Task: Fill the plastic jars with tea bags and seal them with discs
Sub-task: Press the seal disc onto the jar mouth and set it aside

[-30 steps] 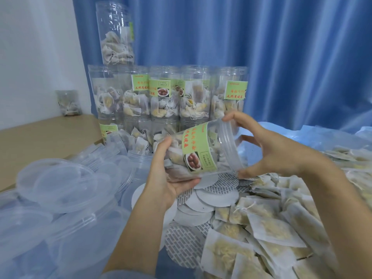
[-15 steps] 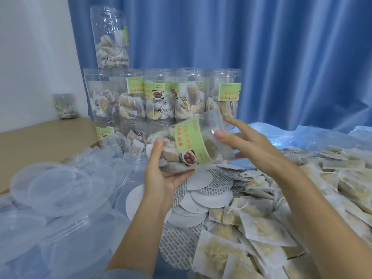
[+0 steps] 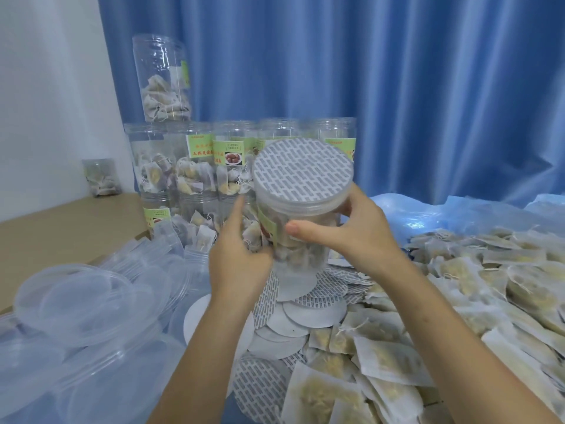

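Observation:
I hold a clear plastic jar (image 3: 301,237) full of tea bags upright in mid-air, its mouth tilted toward me. A round disc (image 3: 301,172) with a grey printed pattern lies flat across the mouth. My left hand (image 3: 238,255) grips the jar's lower left side. My right hand (image 3: 351,231) wraps the right side just under the threaded neck, thumb across the front. Loose discs (image 3: 308,313) lie heaped below the jar. A big pile of tea bags (image 3: 458,301) spreads to the right.
Filled labelled jars (image 3: 195,166) stand stacked behind, one more jar (image 3: 162,78) on top. Clear plastic lids (image 3: 79,304) are piled at the left. A small jar (image 3: 102,177) sits by the white wall. A blue curtain (image 3: 397,87) hangs behind.
The jar lay on its side between my hands with its mouth to the right. It now stands upright, raised, with the disc on its mouth facing me.

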A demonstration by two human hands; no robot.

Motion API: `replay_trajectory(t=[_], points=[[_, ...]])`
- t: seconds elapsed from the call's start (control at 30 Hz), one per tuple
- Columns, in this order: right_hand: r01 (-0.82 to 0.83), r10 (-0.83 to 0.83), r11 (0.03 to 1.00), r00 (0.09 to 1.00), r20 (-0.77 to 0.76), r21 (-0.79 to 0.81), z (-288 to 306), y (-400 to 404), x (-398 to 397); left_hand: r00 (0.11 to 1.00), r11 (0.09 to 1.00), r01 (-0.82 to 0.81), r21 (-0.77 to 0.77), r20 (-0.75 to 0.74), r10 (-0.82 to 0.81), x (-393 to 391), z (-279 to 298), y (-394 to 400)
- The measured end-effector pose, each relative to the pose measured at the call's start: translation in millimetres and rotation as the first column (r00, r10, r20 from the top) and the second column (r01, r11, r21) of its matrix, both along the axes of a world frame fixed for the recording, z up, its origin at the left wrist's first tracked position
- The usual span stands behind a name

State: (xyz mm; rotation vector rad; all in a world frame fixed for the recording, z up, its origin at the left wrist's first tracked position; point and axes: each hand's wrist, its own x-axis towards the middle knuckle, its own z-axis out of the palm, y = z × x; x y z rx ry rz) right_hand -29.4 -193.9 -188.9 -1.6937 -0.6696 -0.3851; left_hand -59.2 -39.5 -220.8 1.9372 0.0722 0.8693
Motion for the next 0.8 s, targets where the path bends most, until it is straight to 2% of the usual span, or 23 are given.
replay_trajectory(t=[0.07,0.1,0.2,0.37,0.47,0.57,0.7,0.8], points=[[0.027,-0.028,0.998,1.000,0.014,0.055,3,6,-3,0.975,0.975,0.223,0.011,-0.005,-0.223,-5,15,-7],[0.023,-0.024,0.996,1.000,0.006,0.082,5,9,-4,0.962,0.962,0.274,-0.003,-0.018,-0.274,-3,23,-10],[-0.083,0.088,0.984,0.996,-0.019,0.158,9,9,-7,0.969,0.973,0.232,0.017,-0.086,-0.230,1,52,-10],[-0.084,0.130,0.936,0.985,-0.113,0.342,20,32,0,0.933,0.962,0.179,0.205,-0.346,-0.100,-2,110,8],[-0.058,0.108,0.957,0.981,-0.161,0.285,37,54,2,0.882,0.943,0.288,0.164,-0.429,-0.194,-4,131,31],[0.020,-0.007,0.995,0.989,-0.144,0.093,48,80,-2,0.866,0.940,0.327,0.097,-0.430,-0.257,-13,129,66],[-0.024,0.025,0.999,0.999,0.025,-0.029,55,132,-16,0.928,0.965,0.223,0.141,-0.333,-0.165,-34,119,131],[0.014,0.001,0.993,0.991,0.132,-0.114,61,184,-26,0.960,0.984,0.086,0.157,-0.278,-0.039,-58,114,186]])
